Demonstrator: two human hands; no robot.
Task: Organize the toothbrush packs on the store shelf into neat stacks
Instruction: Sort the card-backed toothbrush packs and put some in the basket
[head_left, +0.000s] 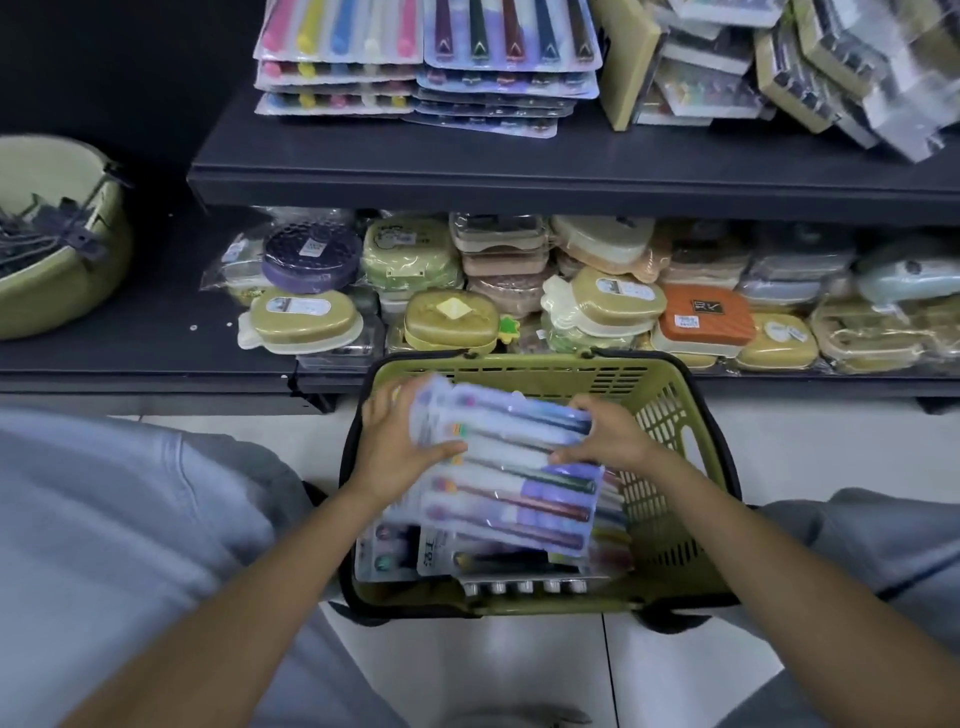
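Note:
A green shopping basket (670, 415) stands on the floor in front of me, filled with several toothbrush packs. My left hand (395, 447) grips the left edge of a bundle of toothbrush packs (514, 467) above the basket, and my right hand (608, 436) grips its right edge. More packs (483, 556) lie underneath in the basket. On the upper shelf (519, 166) sit two neat stacks of toothbrush packs: a bright-coloured stack (337, 57) and a dark-handled stack (509, 62).
Untidy boxed packs (779, 62) lean at the right of the upper shelf. The lower shelf holds several soap boxes (597, 291). A green tub (57, 234) with dark hooks sits at the left. My grey-clad knees flank the basket on a white tiled floor.

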